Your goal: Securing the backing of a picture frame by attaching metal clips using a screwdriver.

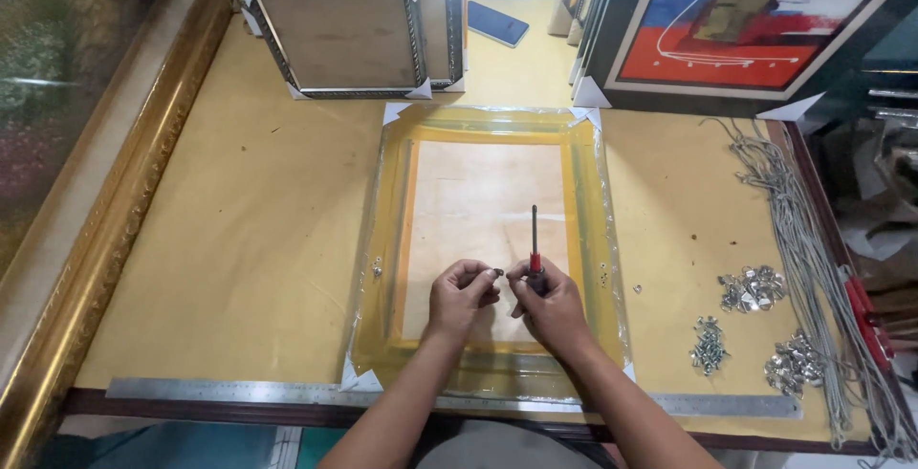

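Presently both hands are meeting over a plastic-wrapped yellow picture frame [585, 239] lying face down.
Left hand [459, 295] is pinching a small metal fitting [497, 273]; right hand [547, 306], touching it fingertip to fingertip, is gripping a red-handled screwdriver [535, 239] pointing away.

Bare forearms (no sleeves), ringless fingers [475, 273]

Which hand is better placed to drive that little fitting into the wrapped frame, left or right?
Probably the right hand: it holds the red-handled screwdriver, shaft pointing away from the person. The left hand pinches the small metal fitting at its fingertips, over the plastic-wrapped frame, so it suits placing and steadying it.
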